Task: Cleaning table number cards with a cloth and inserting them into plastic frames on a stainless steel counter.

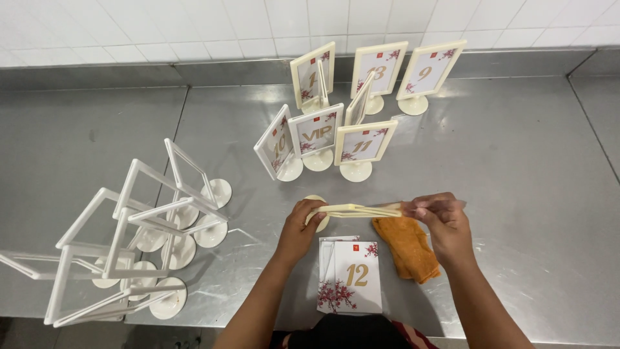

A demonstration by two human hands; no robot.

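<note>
1. Left hand [298, 227] grips the base end of a cream plastic sign frame [354, 210]; the frame is held flat and horizontal above the worktop [516, 194], its round foot showing by the left thumb.
2. Right hand [442, 220] pinches the opposite end of the same frame, fingers closed on its edge.
3. Orange cloth [408, 247], soft and crumpled, lies on the worktop just under the right hand.
4. Stack of printed cards [352, 276], glossy white with red blossom print and gold numerals, sits near the front edge between the forearms, touching or just beside the cloth.
5. Six filled frames [358, 103], upright on round feet, are clustered behind the hands, toward the back wall.
6. Empty frames [148, 226], thin rectangular outlines on disc feet, are bunched at left, several tilted and overlapping.
7. Worktop is brushed stainless steel, with seams between panels and a raised back lip under white tile.
8. Open room: the right half of the worktop and the far left rear.
</note>
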